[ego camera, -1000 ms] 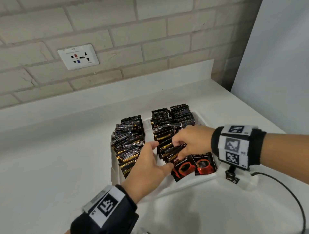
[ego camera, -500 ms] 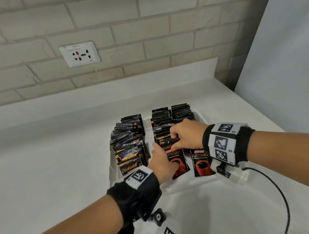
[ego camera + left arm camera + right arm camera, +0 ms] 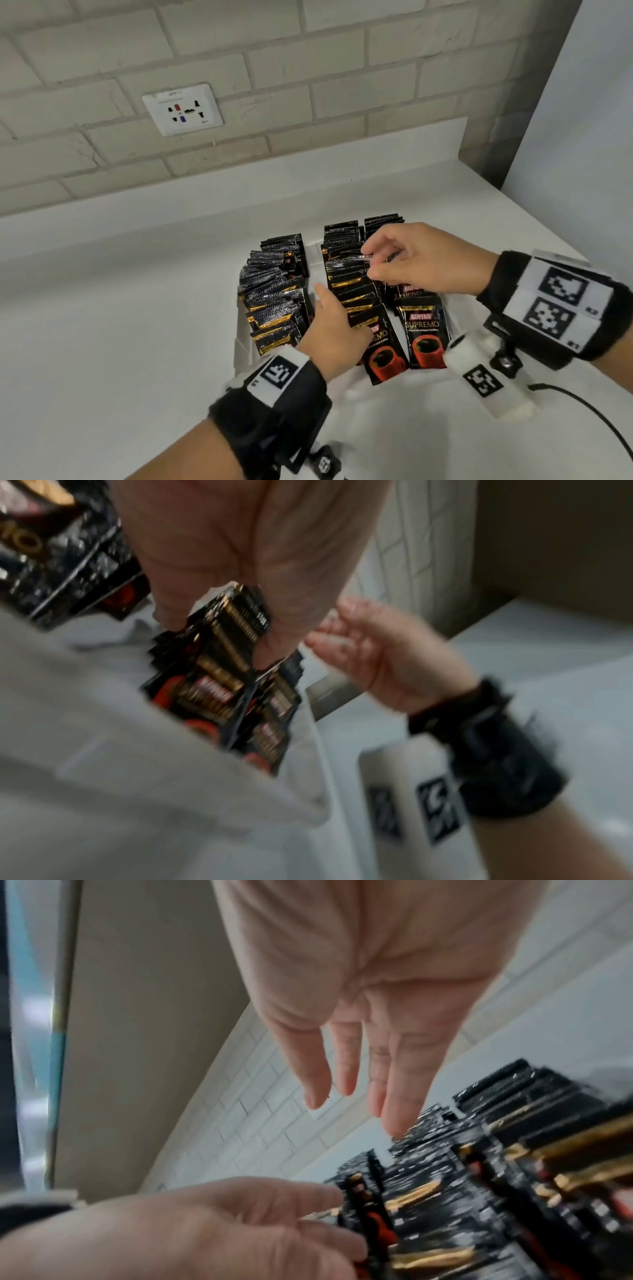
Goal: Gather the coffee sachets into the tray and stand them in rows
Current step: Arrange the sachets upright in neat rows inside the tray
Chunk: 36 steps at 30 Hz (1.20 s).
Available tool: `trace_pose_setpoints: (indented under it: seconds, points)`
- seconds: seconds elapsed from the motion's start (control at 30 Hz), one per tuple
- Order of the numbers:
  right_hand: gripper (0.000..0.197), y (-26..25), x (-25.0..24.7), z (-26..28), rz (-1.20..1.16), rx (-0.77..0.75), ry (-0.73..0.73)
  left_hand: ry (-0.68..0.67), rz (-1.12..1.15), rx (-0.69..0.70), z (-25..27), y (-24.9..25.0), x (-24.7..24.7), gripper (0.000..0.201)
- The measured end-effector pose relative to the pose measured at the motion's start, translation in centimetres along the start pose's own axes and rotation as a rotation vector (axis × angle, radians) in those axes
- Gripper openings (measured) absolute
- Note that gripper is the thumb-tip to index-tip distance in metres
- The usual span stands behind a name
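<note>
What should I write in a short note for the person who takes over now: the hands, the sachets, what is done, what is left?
Left hand: fingers laid on the front sachets of the middle row, steadying them; whether it grips any is hidden.
Right hand: open above the middle and right rows, holding nothing.
Sachets: all in the white tray, in three rows.
Done: the left row and most of the others stand.
Left: the front sachets lean back, faces up; stand them straight.

Three sachet rows (image 3: 352, 284), one tray (image 3: 241, 346)
</note>
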State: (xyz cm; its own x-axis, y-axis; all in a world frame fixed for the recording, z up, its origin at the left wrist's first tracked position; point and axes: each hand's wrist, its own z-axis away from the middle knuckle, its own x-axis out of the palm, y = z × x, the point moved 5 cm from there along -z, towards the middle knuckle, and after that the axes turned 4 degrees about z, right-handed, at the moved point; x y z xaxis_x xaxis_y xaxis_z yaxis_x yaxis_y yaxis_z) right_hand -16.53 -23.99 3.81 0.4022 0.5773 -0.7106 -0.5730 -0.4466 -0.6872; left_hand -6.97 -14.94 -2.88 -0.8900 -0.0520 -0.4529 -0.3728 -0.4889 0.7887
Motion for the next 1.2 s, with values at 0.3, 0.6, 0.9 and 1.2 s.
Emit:
trace_pose_setpoints:
  seconds: [0.3,0.6,0.9,1.2]
  points:
    - [0.049,-3.4,5.0,1.9,-0.553,0.059,-0.179,0.480,0.549,0.135,3.9,-3.8,-11.9,0.055]
    - [0.070,-5.8,9.9,-3.8,-0.713,0.188,-0.048,0.499,0.449,0.178,-1.1,-4.4,-12.4,0.065]
    - [0.076,-5.3,11.0,-7.0,-0.553,0.290,0.084,0.434,0.513,0.152,-3.3,-3.7,-11.6,0.061]
    - [0.069,-4.6,10.6,-8.3,-0.592,0.328,0.151,0.272,0.836,0.076,-4.3,-5.0,-11.0,0.072]
